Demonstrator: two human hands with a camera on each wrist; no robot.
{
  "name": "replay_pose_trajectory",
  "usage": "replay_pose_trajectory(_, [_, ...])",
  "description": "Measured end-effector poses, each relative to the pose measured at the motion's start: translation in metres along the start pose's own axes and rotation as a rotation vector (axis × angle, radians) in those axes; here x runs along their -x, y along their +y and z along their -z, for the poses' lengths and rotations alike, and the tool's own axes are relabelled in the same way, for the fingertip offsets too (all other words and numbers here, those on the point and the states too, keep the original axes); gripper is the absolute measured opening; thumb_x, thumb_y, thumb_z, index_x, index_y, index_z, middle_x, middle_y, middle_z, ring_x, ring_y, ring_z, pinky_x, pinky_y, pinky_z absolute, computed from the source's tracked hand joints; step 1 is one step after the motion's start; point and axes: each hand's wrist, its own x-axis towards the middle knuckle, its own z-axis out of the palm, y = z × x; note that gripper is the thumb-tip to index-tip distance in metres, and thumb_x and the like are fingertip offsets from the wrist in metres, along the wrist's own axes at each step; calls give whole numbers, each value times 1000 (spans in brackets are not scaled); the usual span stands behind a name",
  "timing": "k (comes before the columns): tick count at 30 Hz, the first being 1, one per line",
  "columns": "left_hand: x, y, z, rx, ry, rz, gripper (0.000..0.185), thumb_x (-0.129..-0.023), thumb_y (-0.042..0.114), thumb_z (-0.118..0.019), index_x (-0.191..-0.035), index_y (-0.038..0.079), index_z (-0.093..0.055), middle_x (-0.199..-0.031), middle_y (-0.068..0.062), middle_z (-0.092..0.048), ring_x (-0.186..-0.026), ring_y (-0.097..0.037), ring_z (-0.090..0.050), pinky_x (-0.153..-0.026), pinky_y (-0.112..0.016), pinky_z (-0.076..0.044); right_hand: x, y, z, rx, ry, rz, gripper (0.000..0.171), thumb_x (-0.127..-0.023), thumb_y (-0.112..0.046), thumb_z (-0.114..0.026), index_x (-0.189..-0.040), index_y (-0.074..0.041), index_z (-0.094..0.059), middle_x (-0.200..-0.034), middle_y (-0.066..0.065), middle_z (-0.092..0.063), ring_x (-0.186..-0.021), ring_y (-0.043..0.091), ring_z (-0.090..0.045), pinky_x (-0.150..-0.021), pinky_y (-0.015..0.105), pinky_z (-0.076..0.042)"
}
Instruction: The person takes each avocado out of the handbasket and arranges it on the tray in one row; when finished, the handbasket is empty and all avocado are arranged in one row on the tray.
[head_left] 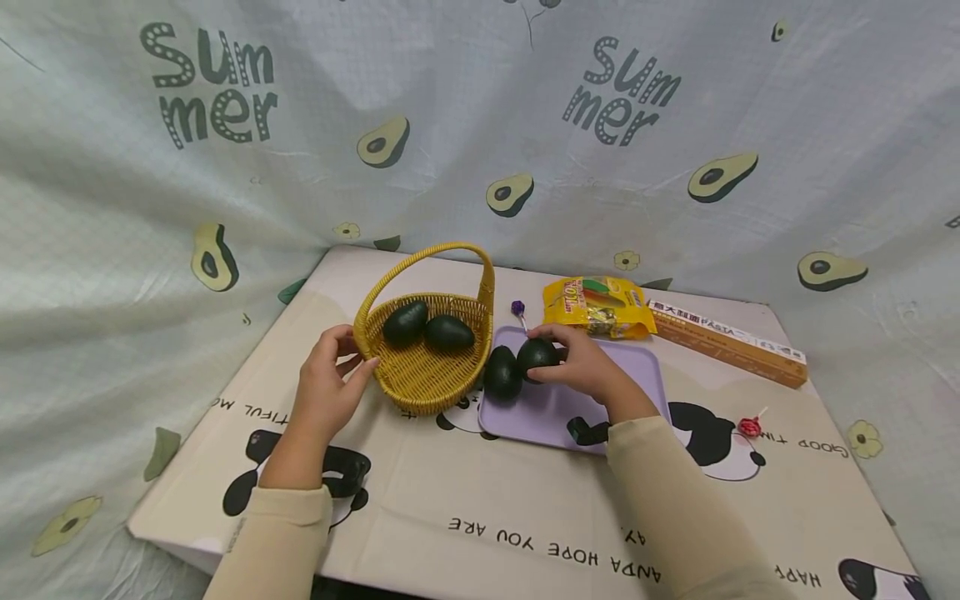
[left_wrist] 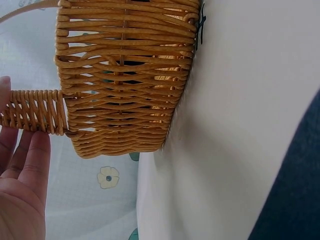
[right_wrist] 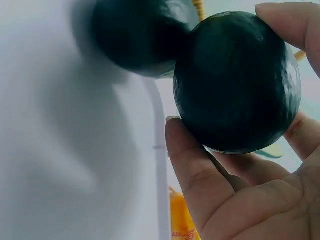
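Note:
My left hand (head_left: 330, 379) holds the base of the handle on a yellow woven basket (head_left: 423, 379), thumb on one side and fingers on the other. Two dark green avocados (head_left: 449, 333) lie inside the basket. In my right hand (head_left: 581, 358) is another dark avocado (right_wrist: 237, 82), gripped between thumb and fingers over a pale purple tray (head_left: 547, 425). Beside it, at the tray's left end, rests one more avocado (head_left: 502, 373). In the left wrist view, the fingers lie against the wrapped handle (left_wrist: 35, 111).
Behind the tray lies a yellow snack bag (head_left: 596, 304), with a long pasta box (head_left: 727, 342) to its right. A purple lollipop (head_left: 518, 308) is near the tray's back edge, a red lollipop (head_left: 750, 427) farther right. A printed curtain (head_left: 450, 100) hangs behind the table.

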Motion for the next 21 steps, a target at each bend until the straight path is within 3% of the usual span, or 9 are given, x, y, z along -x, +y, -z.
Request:
replay_pose_trajectory(5, [0,0,-1,7,0,0,51,-92,4,-75,-136,6,-48,-122,-14,-59,-119,-30,-64,-100,-46,-59,5,8,-2,-9,-2,2,68,-80,-23,-88,-139,-14,-57,-153,9,-46,-123,41,-60,-104,51,-54])
replay_pose_trajectory(12, [0,-1,-1,6,2,1,51,-93,4,-75,-136,6,-48,-122,-14,-59,-119,-30,-64,-100,-45,-59,7,18,-2,19,-2,37,69,-79,-21,-89,-139,-11,-58,-152,10,-49,-122,43,-60,-99,49,-56])
replay_pose_trajectory(21, [-1,-2,-1,10,3,3,52,-92,4,-75,-136,6,-48,-122,-14,-59,-119,-30,-64,-100,-46,-58,9,25,-5,141,-1,6,77,-77,-28,-91,-145,-19,-56,-147,9,-55,-124,39,-56,-102,52,-53])
